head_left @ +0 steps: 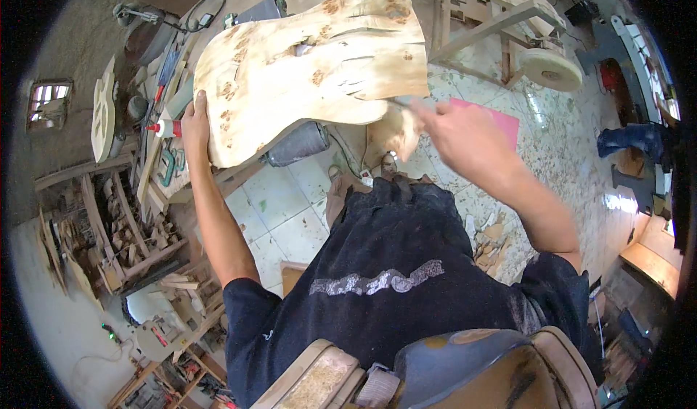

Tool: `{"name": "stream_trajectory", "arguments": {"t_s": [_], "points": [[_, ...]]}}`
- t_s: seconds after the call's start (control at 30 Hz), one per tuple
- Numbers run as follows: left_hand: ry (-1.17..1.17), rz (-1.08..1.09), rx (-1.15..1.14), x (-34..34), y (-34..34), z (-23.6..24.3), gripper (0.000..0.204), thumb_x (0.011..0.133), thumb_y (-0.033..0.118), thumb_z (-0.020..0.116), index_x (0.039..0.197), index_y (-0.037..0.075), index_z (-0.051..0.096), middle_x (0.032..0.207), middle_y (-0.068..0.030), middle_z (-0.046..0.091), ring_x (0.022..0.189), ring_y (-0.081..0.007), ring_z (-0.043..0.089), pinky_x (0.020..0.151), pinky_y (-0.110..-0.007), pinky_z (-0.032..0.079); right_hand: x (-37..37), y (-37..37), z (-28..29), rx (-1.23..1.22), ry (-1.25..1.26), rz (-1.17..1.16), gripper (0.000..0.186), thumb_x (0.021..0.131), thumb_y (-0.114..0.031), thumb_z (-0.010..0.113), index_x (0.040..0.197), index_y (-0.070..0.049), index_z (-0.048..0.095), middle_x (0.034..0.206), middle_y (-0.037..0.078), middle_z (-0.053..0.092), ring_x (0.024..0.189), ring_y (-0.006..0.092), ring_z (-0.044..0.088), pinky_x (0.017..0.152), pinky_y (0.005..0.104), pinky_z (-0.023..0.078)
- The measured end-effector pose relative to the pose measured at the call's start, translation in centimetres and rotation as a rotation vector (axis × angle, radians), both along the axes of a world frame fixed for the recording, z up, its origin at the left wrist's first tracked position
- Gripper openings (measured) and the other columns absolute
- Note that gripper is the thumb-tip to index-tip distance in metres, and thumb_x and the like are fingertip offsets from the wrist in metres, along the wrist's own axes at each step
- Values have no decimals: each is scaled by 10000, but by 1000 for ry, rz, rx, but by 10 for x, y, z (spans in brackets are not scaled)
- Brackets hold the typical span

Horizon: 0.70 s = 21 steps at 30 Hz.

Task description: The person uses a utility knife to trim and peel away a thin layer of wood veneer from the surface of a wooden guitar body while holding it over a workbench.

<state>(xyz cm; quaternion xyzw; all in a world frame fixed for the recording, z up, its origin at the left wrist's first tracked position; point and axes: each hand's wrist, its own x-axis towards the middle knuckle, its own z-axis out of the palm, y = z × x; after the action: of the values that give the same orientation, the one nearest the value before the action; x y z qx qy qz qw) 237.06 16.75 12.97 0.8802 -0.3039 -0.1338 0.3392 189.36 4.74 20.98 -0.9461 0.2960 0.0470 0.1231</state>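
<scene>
A pale burl-wood board (312,68) with wavy edges, dark knots and a small hole spans the upper middle of the view. My left hand (196,124) grips its left edge with wrapped fingers. My right hand (454,137), slightly blurred, is closed near the board's lower right edge on a thin grey tool (406,103), too indistinct to identify. Just below that edge, a pale curved wooden piece (392,137) lies beside the tool. A dark grey cylindrical thing (298,144) sits under the board.
A bench at left holds clamps (168,168), wood strips and a white bottle with red cap (167,129). A wooden frame (483,26) stands upper right. A pink sheet (501,122) lies on the tiled floor. Wood scraps (131,235) fill racks at left.
</scene>
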Motion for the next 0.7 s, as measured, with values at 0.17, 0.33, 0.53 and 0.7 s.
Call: {"name": "stream_trajectory", "arguments": {"t_s": [0.17,0.33,0.53,0.7], "points": [[-38,24,24,-2,-2,-1,684,1001,541,529,1269,-81,626,1170,-251,692,1076,-331,649,962,-392,460,-17,2,15,43,-84,-89,385,935,-117,570,1310,-32,574,866,189,675,782,398,683,686,489,557],[35,43,-20,-1,-1,-5,685,1002,549,519,1273,-70,628,1181,-237,689,1072,-332,645,947,-395,464,-25,27,13,91,-302,-225,397,959,-167,589,1344,-73,574,843,178,656,721,392,666,638,497,549],[31,52,19,-1,-4,-7,692,1005,562,499,1257,-69,635,1161,-228,692,1074,-318,640,954,-383,456,-22,35,-2,140,-375,-247,435,952,-184,614,1380,-121,570,872,143,652,722,363,669,631,472,553],[38,61,31,0,-1,-9,712,997,581,497,1280,-59,628,1189,-230,686,1113,-323,631,982,-382,442,-31,-3,-9,166,-412,-96,418,944,-203,627,1361,-183,604,900,107,665,738,335,669,646,446,544]]}}
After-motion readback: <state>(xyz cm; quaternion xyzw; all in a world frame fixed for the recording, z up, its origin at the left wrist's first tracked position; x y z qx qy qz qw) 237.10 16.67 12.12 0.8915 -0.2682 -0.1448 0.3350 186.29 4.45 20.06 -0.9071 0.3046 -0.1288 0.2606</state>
